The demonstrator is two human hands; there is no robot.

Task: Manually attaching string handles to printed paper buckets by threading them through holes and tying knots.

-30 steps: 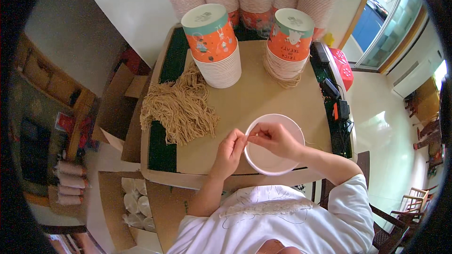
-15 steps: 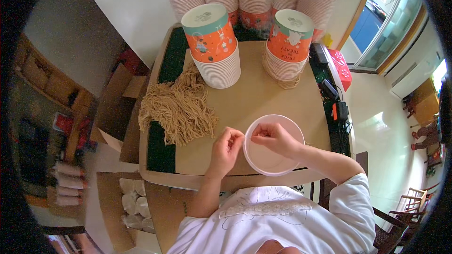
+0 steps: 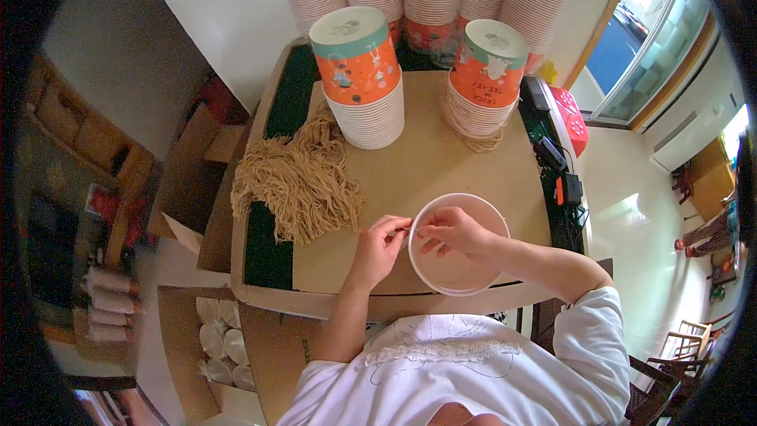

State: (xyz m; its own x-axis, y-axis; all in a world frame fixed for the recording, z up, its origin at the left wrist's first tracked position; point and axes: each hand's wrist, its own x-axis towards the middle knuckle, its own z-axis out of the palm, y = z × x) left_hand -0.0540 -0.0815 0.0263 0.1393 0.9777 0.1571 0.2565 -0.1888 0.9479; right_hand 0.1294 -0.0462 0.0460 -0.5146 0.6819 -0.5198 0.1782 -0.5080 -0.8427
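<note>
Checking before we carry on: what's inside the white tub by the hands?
The pale base and inner wall of the white tub show. The right hand crosses its opening; whatever is beneath that hand is covered.

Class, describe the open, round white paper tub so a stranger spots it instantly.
On the tan-topped table, go to the edge nearest the white cloth shirt. There, beneath the right hand, is the round white paper tub. Its mouth faces up, unlike the inverted orange-and-teal paper tub stacks farther back.
</note>
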